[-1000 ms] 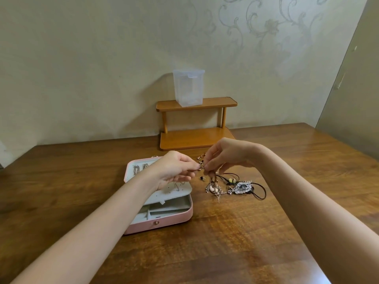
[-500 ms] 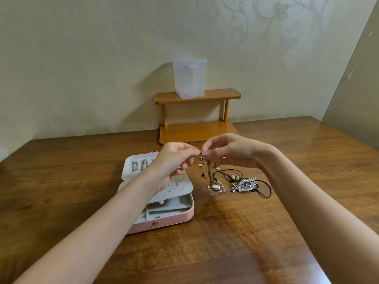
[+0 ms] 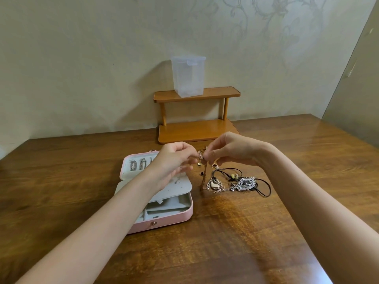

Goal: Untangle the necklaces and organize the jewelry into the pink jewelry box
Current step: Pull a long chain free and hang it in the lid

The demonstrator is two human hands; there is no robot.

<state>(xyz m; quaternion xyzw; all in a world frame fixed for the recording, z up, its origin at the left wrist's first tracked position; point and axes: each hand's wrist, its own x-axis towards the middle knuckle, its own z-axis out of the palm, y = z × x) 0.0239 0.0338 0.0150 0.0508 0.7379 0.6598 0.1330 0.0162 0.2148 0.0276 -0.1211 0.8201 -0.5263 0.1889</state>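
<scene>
While its lower end trails into the tangled heap of necklaces (image 3: pixel 235 182) on the wooden counter (image 3: pixel 225 232), a thin gold charm chain (image 3: pixel 203 160) is pinched by the left hand (image 3: pixel 174 160) and right hand (image 3: pixel 229 150), likely to tease it free. Dangling earrings (image 3: pixel 137 165) are held in the open pink jewelry box (image 3: pixel 164 220).
</scene>
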